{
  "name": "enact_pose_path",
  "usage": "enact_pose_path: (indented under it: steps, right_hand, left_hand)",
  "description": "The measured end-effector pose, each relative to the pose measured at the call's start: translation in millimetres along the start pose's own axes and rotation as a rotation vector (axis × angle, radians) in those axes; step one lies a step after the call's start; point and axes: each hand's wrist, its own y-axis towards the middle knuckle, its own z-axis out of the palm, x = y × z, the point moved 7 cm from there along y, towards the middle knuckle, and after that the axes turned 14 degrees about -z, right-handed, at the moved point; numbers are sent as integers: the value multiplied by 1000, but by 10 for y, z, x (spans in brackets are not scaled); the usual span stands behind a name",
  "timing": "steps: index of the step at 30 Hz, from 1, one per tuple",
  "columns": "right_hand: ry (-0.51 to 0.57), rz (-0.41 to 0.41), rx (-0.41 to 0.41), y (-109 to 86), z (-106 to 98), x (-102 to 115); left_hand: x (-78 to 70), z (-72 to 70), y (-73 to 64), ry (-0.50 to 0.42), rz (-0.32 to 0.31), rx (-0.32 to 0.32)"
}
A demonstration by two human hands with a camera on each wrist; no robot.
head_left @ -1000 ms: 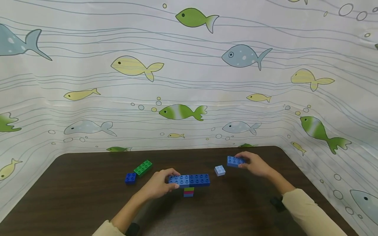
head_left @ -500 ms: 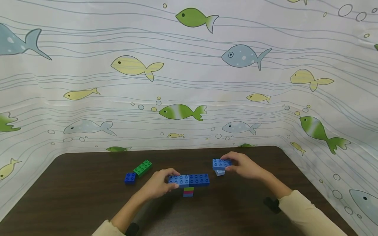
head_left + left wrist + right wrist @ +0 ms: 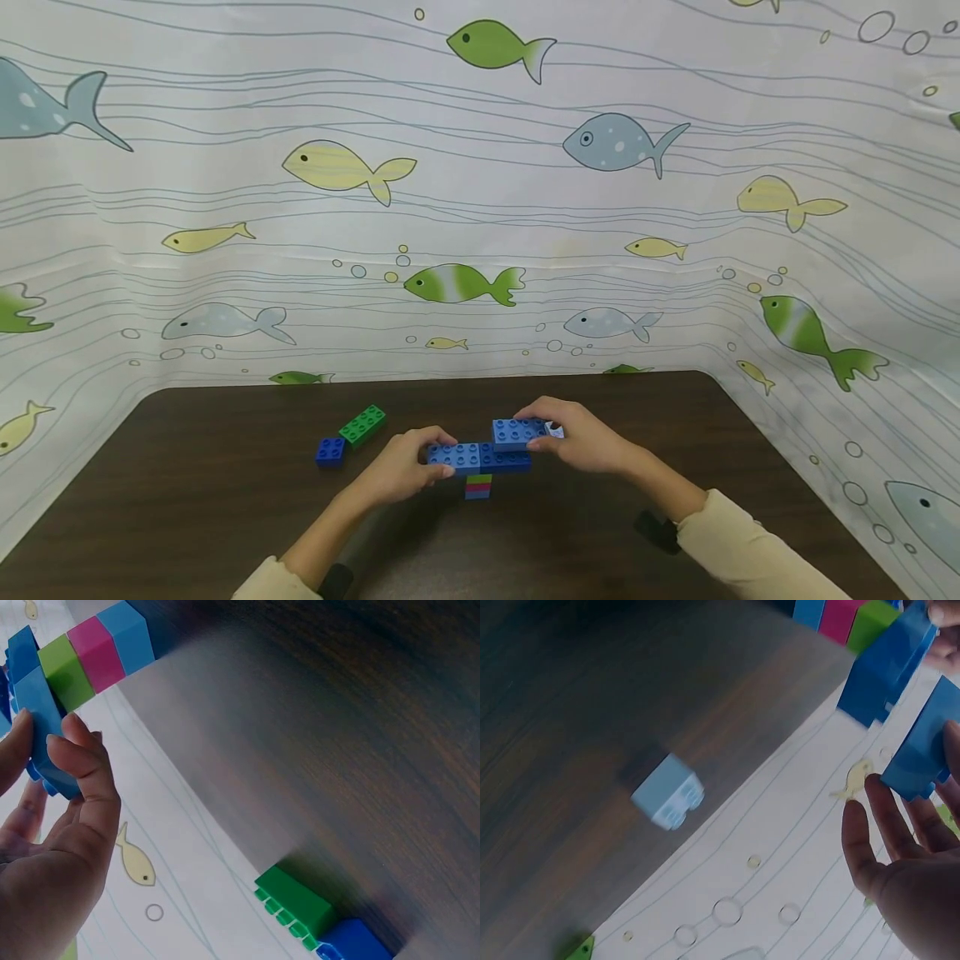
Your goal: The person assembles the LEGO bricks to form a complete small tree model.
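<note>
A small column of green, magenta and blue bricks [image 3: 478, 487] stands on the table, bearing two long bricks laid end to end. My left hand [image 3: 397, 472] pinches the left one, a mid-blue brick [image 3: 456, 457], between thumb and fingers. To its right is a darker blue brick [image 3: 510, 463], partly covered in the head view. Over that one, my right hand [image 3: 588, 437] holds another mid-blue eight-stud brick [image 3: 512, 433], studs up. In the right wrist view a gap shows between this held brick [image 3: 922, 742] and the darker blue brick [image 3: 885, 667].
Behind the right fingers, a pale blue four-stud brick [image 3: 553, 430] is partly hidden; the right wrist view shows this pale brick [image 3: 666, 791] whole. Off to the left lie a green long brick [image 3: 363, 426] and a small dark blue brick [image 3: 330, 452]. A fish-patterned sheet [image 3: 345, 242] surrounds the dark table [image 3: 187, 500].
My right hand has carried its mid-blue brick leftward, past the pale blue brick, to above the darker blue brick. The left hand has kept its place and grip.
</note>
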Motion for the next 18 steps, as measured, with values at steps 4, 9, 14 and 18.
enact_pose_path:
  steps: [4,9,14,18]
  right_hand:
    - [3,-12,12,74,95,96]
    - [3,-4,16,136,180,167]
    - [6,-7,10,158,239,168]
    - [-8,-8,10,163,265,160]
  left_hand:
    - [2,0,2,1,-11,1]
    - [4,2,3,-8,-22,8]
    - [0,4,5,-7,-9,13]
    - [-1,7,9,-4,0,14]
